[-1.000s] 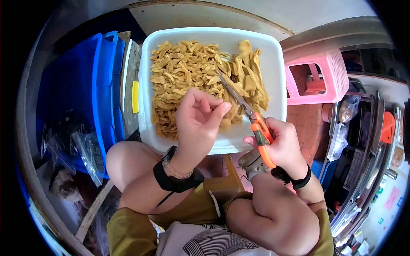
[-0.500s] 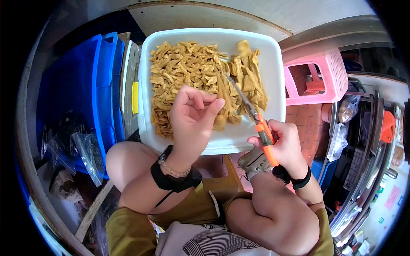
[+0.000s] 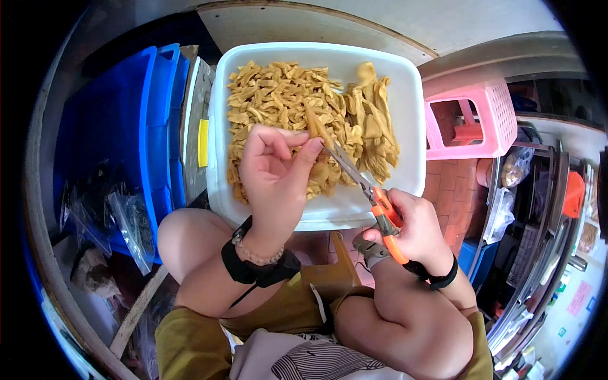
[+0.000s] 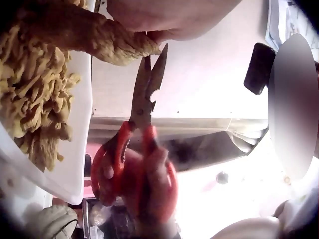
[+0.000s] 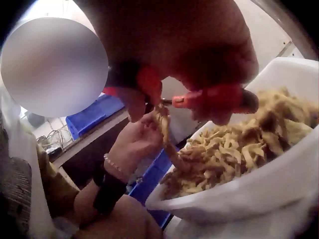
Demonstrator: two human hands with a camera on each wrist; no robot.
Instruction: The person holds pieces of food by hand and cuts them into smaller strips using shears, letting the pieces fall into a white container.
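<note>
My left hand [image 3: 272, 171] pinches a long, wrinkled yellow-brown strip [image 3: 315, 123] between thumb and forefinger, over the white tub [image 3: 413, 88]. In my right hand [image 3: 418, 225] are orange-handled scissors [image 3: 383, 215], fingers and thumb around the handles. Their blade tips lie right at the left fingertips. The left wrist view shows the blades [image 4: 144, 89] slightly parted, tips at the strip's end [image 4: 147, 45]. Short pieces [image 3: 272, 95] of the same food heap up on the tub's left side. Longer, uncut-looking pieces [image 3: 373, 120] lie at its right.
Blue crates [image 3: 114, 126] stand on the left, with clear plastic bags [image 3: 130, 221] below. A pink stool [image 3: 472, 120] is right of the tub, near a rack [image 3: 525, 215] of goods. The person's bent legs [image 3: 411, 310] are close below the tub.
The scissors drew back from further up the tub, and their tips are now at the left fingertips. My left hand has shifted slightly left, and the pinched strip now points up past the fingers.
</note>
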